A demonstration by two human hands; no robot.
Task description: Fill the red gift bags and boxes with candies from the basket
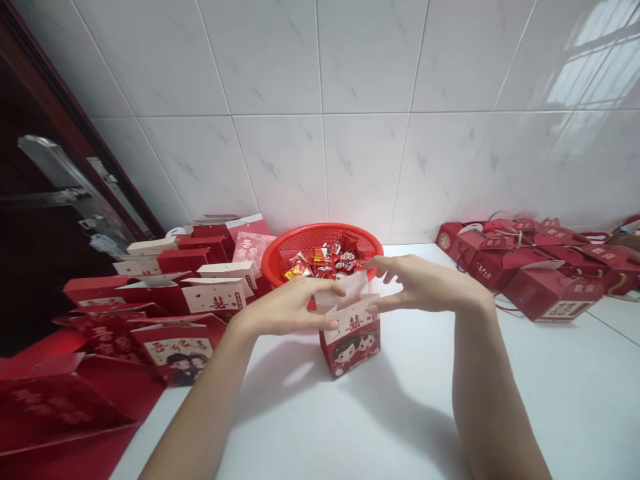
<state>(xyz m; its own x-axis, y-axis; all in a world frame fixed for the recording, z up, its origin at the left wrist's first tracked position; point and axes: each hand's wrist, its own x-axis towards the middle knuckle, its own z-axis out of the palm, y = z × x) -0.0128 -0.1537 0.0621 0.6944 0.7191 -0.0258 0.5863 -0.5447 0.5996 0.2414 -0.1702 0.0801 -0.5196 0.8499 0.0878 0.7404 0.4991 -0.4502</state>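
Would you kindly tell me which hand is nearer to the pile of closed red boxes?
Right. The right hand is left of the closed red boxes; the left hand is farther left, at the open box.

Small open paper box [354, 363]: red below, creamy white above, red lettering, two dark-haired cartoon figures printed on the front. Round perforated plastic basket [273, 267]: bright orange-red. Wrapped sweets [323, 255]: red mostly, flecked white and yellow. Rows of upright paper boxes to my left [213, 298]: red and off-white, mixed; one flat-fronted card box [251, 248] pink with white characters. Handled card boxes to my right [523, 267]: deep red, nearest with a white, red-lettered panel. Glossy wall tiles [280, 160]: white, faint grey veining. Smooth tabletop [305, 433]: plain white.
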